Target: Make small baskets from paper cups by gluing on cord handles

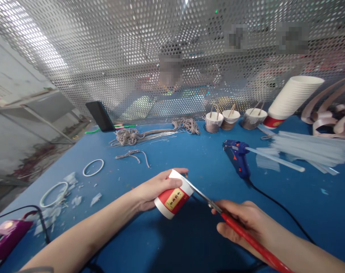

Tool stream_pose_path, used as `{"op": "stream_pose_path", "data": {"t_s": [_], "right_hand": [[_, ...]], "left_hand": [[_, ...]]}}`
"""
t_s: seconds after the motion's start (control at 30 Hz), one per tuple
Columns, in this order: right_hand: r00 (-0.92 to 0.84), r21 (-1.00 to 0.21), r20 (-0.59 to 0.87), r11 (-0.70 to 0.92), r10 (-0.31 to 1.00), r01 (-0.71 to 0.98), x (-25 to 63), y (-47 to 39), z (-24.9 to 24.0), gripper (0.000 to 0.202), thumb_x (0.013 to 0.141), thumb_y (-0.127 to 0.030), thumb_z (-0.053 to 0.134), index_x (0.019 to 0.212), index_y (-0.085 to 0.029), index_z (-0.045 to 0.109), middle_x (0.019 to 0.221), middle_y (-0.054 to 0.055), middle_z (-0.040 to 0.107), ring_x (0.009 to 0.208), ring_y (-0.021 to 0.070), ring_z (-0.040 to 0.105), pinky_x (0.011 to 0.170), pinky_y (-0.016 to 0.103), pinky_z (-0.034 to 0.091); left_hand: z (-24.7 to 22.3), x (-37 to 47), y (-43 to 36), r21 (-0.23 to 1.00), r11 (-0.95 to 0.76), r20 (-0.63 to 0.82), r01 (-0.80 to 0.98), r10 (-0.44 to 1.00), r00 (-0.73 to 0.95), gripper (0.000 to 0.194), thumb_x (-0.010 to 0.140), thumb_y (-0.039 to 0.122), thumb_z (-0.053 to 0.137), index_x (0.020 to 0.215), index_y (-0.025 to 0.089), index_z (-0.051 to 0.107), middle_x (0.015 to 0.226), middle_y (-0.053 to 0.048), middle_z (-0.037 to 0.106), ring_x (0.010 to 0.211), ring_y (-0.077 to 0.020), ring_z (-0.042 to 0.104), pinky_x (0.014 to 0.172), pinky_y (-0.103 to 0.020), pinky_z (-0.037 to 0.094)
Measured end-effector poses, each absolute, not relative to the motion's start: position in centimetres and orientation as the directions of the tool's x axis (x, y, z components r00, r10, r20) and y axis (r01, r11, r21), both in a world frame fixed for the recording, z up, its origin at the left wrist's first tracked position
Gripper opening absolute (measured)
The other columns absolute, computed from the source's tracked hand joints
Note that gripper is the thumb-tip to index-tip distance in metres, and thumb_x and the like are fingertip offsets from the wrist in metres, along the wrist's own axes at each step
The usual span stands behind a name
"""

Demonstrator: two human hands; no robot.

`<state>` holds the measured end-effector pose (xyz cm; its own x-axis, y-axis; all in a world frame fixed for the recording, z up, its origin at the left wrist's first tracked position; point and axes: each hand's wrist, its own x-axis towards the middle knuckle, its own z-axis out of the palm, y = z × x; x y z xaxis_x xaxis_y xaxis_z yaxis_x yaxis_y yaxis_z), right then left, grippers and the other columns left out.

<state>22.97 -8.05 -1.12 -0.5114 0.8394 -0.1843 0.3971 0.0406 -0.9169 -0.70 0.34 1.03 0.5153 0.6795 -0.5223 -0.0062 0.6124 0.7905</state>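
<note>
My left hand [158, 188] grips a red and white paper cup [174, 199], tilted on its side above the blue table, thumb along its wall. In my right hand [243, 220] are scissors with red handles [246, 237]. Their metal blades reach up and left to the cup's cut upper edge. Whether the blades are fully closed is hard to tell. The cup's far side and part of my left fingers are hidden.
A blue glue gun [238, 155] lies right of centre with its cord running forward. Behind are small cups [213, 123], stacked paper cups [294, 98], grey cords [129, 136] and a phone [100, 115]. White rings [93, 167] lie left. Perforated metal mesh [127, 76] borders the table [206, 151].
</note>
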Motion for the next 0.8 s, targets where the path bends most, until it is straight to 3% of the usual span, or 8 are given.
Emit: {"op": "stream_pose_path", "data": {"t_s": [0.53, 0.8], "right_hand": [[-0.495, -0.909, -0.201, 0.027, 0.845, 0.415, 22.4, -7.8, -0.4, 0.022, 0.086, -0.038, 0.052, 0.078, -0.018, 0.053, 0.058, -0.008, 0.029, 0.05, 0.007, 0.022, 0.044, 0.02, 0.031], [-0.507, -0.865, -0.26, 0.036, 0.822, 0.501, 23.0, -7.5, -0.2, 0.036, 0.089, -0.052, 0.046, 0.1, -0.019, 0.056, 0.055, -0.007, 0.038, 0.048, 0.0074, 0.027, 0.041, 0.02, 0.025]], "left_hand": [[0.6, -0.8, 0.3, 0.806, 0.592, -0.509, 0.007, 0.687, 0.518, 0.073, 0.06, 0.033, 0.082, 0.123, 0.015, 0.051, 0.103, -0.011, 0.064, 0.084, -0.0204, 0.064, 0.077, -0.033, 0.048], [0.7, -0.8, 0.2, 0.842, 0.535, -0.493, 0.07, 0.709, 0.505, 0.071, 0.062, 0.034, 0.08, 0.125, 0.018, 0.05, 0.101, -0.009, 0.063, 0.083, -0.0198, 0.062, 0.077, -0.034, 0.046]]}}
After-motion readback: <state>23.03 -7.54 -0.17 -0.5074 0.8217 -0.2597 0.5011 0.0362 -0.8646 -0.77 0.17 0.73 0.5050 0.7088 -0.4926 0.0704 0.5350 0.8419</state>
